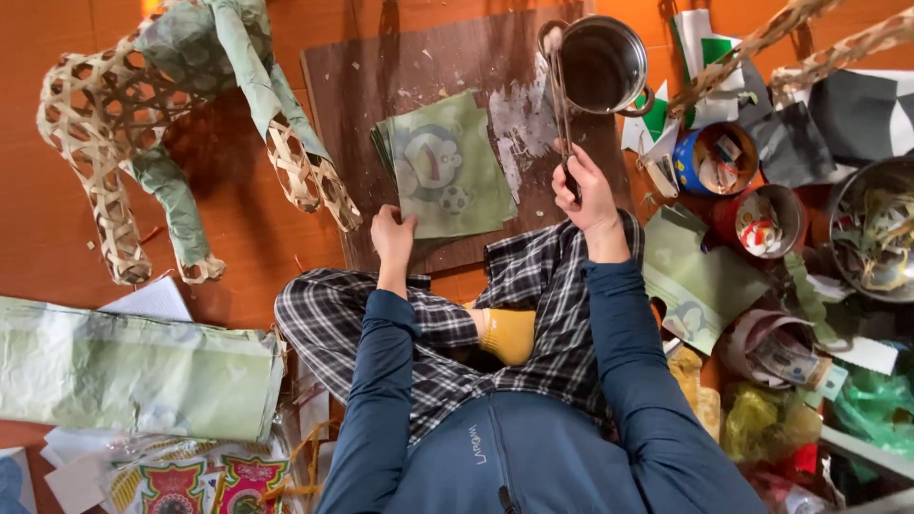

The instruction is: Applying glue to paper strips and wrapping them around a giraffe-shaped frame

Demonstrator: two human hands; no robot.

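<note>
I sit cross-legged on an orange floor in plaid trousers. My left hand (392,238) rests on the near corner of a stack of green paper sheets (447,167) with a cartoon print, lying on a dark wooden board (419,57). My right hand (586,195) grips the handle of a brush (559,95) whose far end reaches the rim of a steel pot (602,65) at the board's far right corner. White paste smears (519,119) mark the board beside the stack.
A woven bamboo animal frame (143,105), partly covered in green paper, stands at the left. Green paper bundles (133,366) lie at lower left. Tins (714,157), a metal bowl (871,228) and paper scraps crowd the right side.
</note>
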